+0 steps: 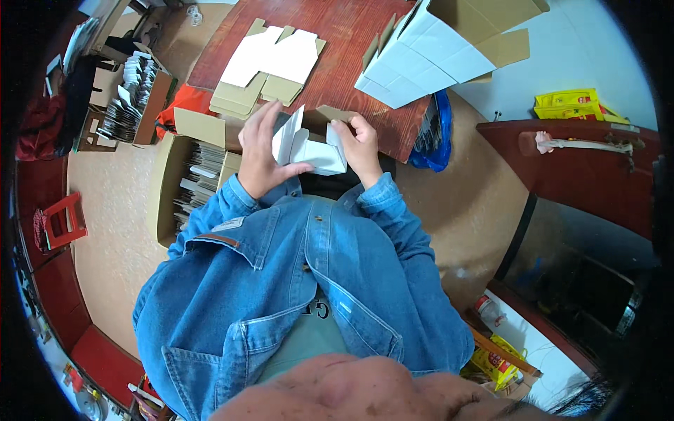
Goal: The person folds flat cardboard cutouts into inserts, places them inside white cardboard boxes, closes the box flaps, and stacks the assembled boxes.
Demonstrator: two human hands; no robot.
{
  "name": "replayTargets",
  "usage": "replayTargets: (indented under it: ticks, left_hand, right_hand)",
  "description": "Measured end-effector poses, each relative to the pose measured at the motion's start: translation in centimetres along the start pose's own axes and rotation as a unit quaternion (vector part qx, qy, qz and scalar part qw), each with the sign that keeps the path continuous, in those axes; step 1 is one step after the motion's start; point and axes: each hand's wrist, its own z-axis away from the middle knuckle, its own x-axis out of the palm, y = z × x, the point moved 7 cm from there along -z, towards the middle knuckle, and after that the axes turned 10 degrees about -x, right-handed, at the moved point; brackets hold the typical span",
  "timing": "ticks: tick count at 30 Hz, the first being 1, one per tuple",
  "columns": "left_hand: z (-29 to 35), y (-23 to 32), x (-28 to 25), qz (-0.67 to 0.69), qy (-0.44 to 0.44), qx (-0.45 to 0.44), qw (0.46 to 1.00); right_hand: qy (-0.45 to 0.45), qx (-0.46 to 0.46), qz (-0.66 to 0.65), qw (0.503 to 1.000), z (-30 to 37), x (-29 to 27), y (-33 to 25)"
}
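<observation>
A small white cardboard box (324, 158), brown on the inside, is partly folded between my two hands, its flaps standing up. My left hand (257, 156) grips its left side, thumb along the near wall and fingers raised beside the left flap. At the opposite side, my right hand (358, 146) pinches a flap between thumb and fingers. Flat die-cut box blanks (270, 63), white and brown, lie stacked on the red wooden table (344, 28) just beyond my left hand.
A large white carton (421, 63) with raised flaps stands on the table's right side. Left of me, an open brown carton (166, 189) holds many packed flat pieces. Farther left are another filled box (156, 105) and a red stool (64, 221). A blue bag (442, 133) hangs beside the table.
</observation>
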Motion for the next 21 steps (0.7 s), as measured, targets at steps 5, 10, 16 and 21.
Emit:
replayTargets:
  ticks: [5,10,16,21]
  left_hand:
    - [0.6,-1.6,1.6,0.039,-0.089,0.001,0.995]
    - [-0.3,-0.5,1.3,0.051,-0.135,0.030,0.989]
    - [-1.1,-0.9,1.4,0.179,-0.209,-0.014,0.961]
    - [-0.7,-1.1,1.7,0.257,-0.224,-0.033,0.940]
  right_hand:
    - [0.022,0.024,-0.060,0.998,-0.1,0.1,-0.7]
    - [0.043,0.000,-0.132,0.990,-0.2,-0.1,-2.5]
    - [0.034,-0.023,-0.178,0.983,0.0,-0.1,-5.7]
    - [-0.008,-0.008,-0.215,0.977,0.2,-0.5,-6.1]
